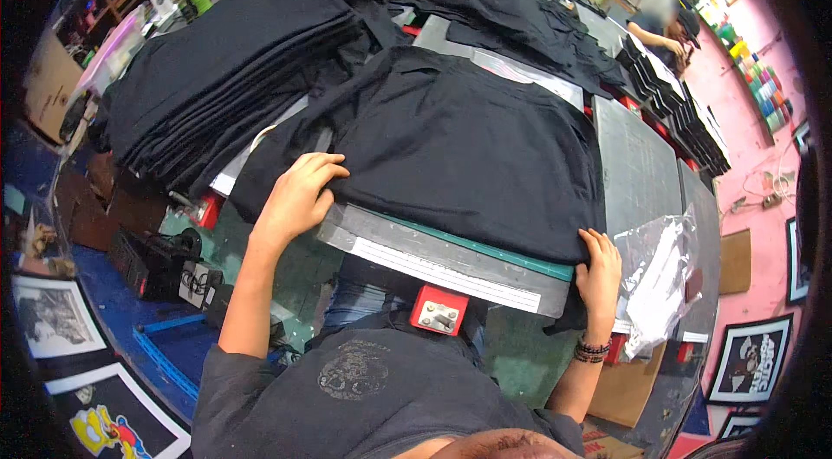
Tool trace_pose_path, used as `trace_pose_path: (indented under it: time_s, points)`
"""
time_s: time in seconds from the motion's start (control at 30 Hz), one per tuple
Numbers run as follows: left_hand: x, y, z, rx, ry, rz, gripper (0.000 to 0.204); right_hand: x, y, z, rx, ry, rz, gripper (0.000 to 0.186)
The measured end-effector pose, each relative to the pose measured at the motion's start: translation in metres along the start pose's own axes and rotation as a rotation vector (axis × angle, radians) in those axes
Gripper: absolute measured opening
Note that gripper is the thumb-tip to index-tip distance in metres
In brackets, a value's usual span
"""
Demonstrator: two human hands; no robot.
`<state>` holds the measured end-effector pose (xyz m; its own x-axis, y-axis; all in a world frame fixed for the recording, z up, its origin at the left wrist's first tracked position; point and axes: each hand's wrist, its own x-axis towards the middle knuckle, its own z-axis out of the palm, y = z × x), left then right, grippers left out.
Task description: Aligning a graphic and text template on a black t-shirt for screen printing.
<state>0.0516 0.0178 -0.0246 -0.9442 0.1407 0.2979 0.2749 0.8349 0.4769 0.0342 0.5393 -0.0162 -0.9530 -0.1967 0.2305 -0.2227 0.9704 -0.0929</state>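
Observation:
A black T-shirt (472, 147) lies spread over a grey flat board (347, 229) in front of me, its near edge running along a green strip (520, 261). My left hand (299, 196) rests on the shirt's near left part, fingers stretched over the cloth and thumb apart. At the near right corner, my right hand (600, 277) has fingers and thumb bent around the shirt's edge. Some cloth hangs below the board beside that hand. A white ruled strip (442, 273) crosses the board's near end, above a red clamp block (438, 312).
A thick stack of black shirts (234, 69) stands at the left; more black shirts (511, 13) lie on the far side. Bare grey boards (637, 156) and a clear plastic bag (656, 286) are at the right. Another person (672, 39) is at the far right.

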Motion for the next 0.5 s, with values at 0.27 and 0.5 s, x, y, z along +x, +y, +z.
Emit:
trace_pose_path:
  time_s: [0.27, 0.5]
  points:
    - [0.020, 0.009, -0.003, -0.046, 0.380, 0.028, 0.029, 0.025, 0.015, -0.028, 0.095, 0.320, 0.162, 0.045]
    - [0.070, 0.048, -0.161, 0.651, 1.218, 0.328, 0.026, 0.111, 0.055, -0.196, -0.024, 1.021, 0.017, 0.042]
